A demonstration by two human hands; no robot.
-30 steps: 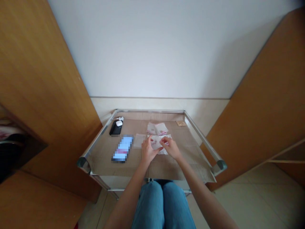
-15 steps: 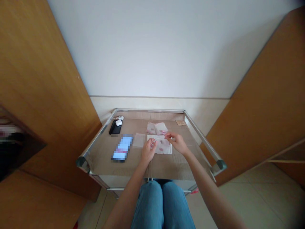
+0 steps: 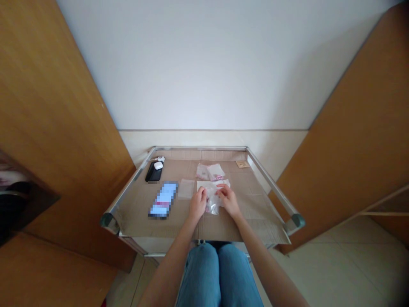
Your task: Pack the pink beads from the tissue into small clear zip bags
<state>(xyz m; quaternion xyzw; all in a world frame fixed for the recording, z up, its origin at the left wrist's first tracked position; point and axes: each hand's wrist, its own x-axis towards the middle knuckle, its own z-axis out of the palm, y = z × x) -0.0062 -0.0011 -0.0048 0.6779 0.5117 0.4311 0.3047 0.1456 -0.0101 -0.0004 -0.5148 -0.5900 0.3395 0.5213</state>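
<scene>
Compared with half a second ago, the right hand [image 3: 228, 200] is sitting lower and further left in the frame, closing toward the left hand [image 3: 198, 202], and a crinkled clear bag [image 3: 212, 204] is now showing between the two. The bag is lying over a white patterned sheet [image 3: 207, 183] just below the center of the frame, its lower end reaching past the sheet's near edge, with small reddish bits showing at its lower left. The left hand is pinching the bag's left edge, thumb and fingers drawn together. The right hand is bending its fingers over the bag's right side, partly curled; whether they are gripping it, I cannot tell.

Above the sheet, two small packets [image 3: 216, 172] with pinkish lower edges are lying side by side and touching. Left of the sheet, a flat translucent sleeve [image 3: 186, 189] is resting on the cardboard [image 3: 243, 224], and further left a phone [image 3: 163, 199] is showing a pixelated screen.
</scene>
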